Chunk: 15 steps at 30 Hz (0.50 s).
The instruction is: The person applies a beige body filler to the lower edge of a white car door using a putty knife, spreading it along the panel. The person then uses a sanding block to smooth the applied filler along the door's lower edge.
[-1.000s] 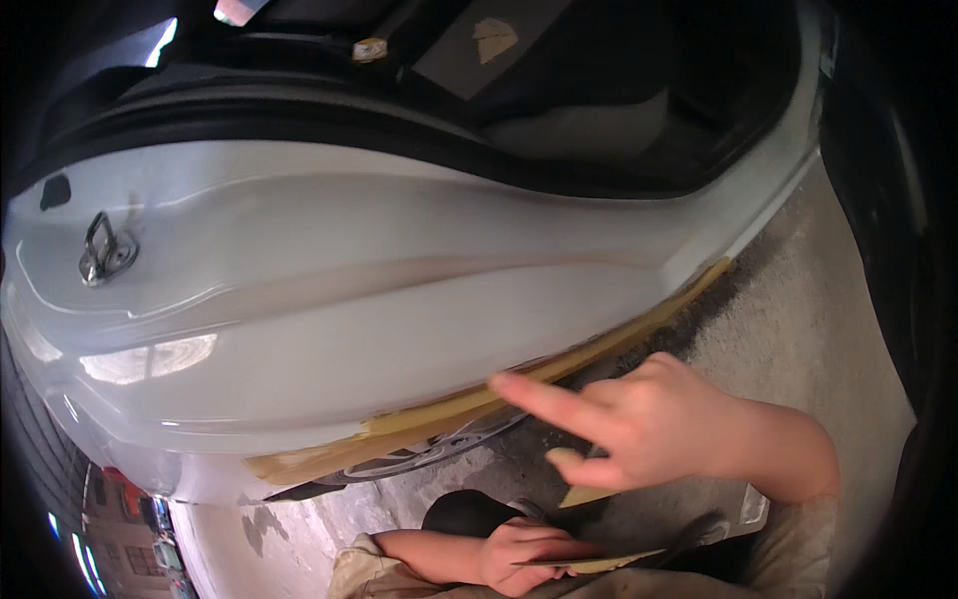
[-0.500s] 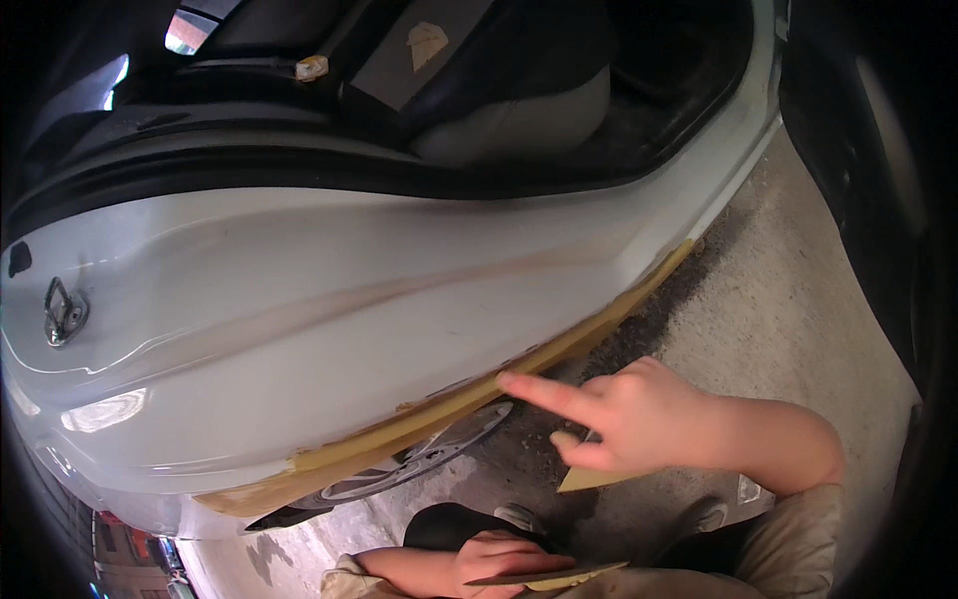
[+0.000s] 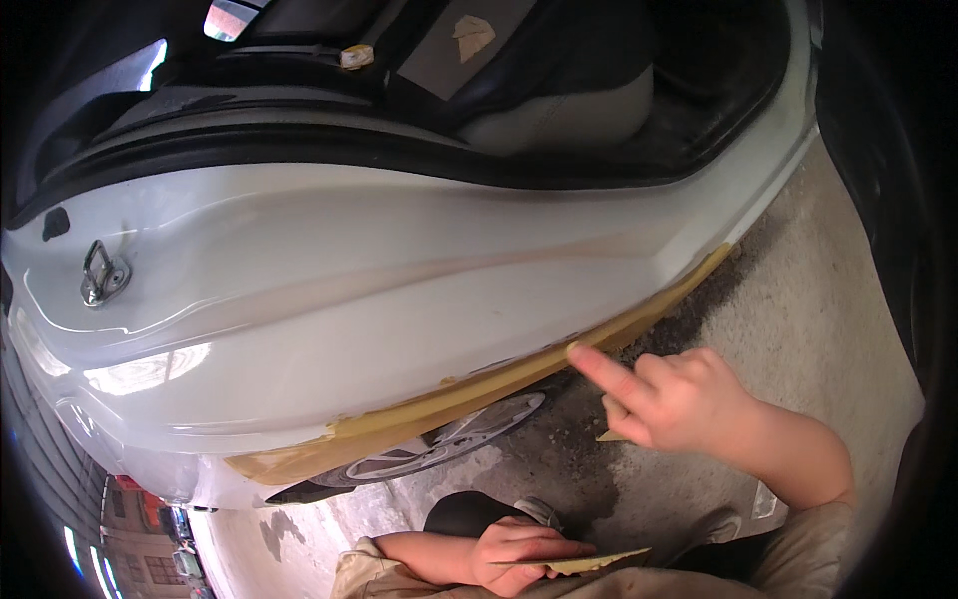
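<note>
My right hand (image 3: 689, 404) stretches its index finger to the edge of a white car body panel (image 3: 399, 329), touching beside the yellow masking strip (image 3: 489, 384) along the wheel arch. Its other fingers are curled, and the corner of a piece of yellow sandpaper (image 3: 611, 436) pokes out beneath them. Low in front of me, my left hand (image 3: 514, 554) is closed on a second, folded piece of yellow sandpaper (image 3: 589, 562). Under the masked edge part of the wheel (image 3: 449, 436) shows. A smooth crease with a beige-tinted band runs along the panel.
A metal door striker (image 3: 105, 277) sticks out at the panel's left. Above lies the open doorway with its black rubber seal (image 3: 349, 160) and a grey seat (image 3: 559, 110). A dark door-like panel (image 3: 888, 200) stands on the right. The concrete floor (image 3: 788, 299) is stained.
The view has shifted, so the car sits farther right and slightly higher. My right fingertip has slid right along the masked edge, and less of its sandpaper shows. My left hand keeps its hold.
</note>
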Each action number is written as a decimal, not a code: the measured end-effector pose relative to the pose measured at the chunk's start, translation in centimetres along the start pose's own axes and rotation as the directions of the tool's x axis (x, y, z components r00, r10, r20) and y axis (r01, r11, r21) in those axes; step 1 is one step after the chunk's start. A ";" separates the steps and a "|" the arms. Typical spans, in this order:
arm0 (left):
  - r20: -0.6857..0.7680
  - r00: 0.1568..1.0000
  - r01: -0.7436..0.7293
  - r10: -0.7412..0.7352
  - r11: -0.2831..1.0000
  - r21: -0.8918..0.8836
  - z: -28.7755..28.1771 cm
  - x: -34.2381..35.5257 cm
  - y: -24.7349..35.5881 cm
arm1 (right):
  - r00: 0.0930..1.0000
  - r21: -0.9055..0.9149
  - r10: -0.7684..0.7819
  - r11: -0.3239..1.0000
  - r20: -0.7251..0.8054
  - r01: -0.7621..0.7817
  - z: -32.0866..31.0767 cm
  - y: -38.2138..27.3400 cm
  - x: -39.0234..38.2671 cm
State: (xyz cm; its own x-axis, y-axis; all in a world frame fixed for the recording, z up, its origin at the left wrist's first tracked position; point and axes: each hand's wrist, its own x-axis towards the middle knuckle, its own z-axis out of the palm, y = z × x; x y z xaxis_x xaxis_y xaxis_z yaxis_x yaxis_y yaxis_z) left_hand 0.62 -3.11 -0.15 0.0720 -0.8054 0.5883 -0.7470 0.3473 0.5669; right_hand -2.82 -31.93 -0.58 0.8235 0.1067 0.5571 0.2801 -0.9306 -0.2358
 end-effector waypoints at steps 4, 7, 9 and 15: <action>0.175 0.939 0.343 -0.297 0.857 -0.384 -0.9 -0.3 0.4 | 0.991 -0.089 -0.113 0.989 0.065 0.118 -1.4 -1.7 2.6; 0.115 0.959 0.285 -0.261 0.881 -0.378 -1.0 -0.1 0.3 | 0.990 -0.096 -0.140 0.985 0.010 0.140 -1.6 -2.3 4.1; 0.055 0.997 0.055 -0.049 0.993 -0.103 -0.8 0.3 0.0 | 0.988 -0.094 -0.152 0.984 -0.003 0.151 -1.5 -2.4 4.6; 0.040 0.999 0.030 -0.026 0.995 -0.100 -1.0 0.3 -0.2 | 0.991 -0.053 -0.125 0.990 0.055 0.127 -1.6 -2.7 4.9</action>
State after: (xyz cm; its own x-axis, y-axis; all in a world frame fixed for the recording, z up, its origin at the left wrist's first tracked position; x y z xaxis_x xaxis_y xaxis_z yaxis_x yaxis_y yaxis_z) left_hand 1.43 -2.99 0.51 0.0650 -0.8331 0.5493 -0.6748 0.3689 0.6392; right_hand -0.30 -29.47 4.08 0.8080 0.2407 0.5378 0.3559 -0.9268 -0.1200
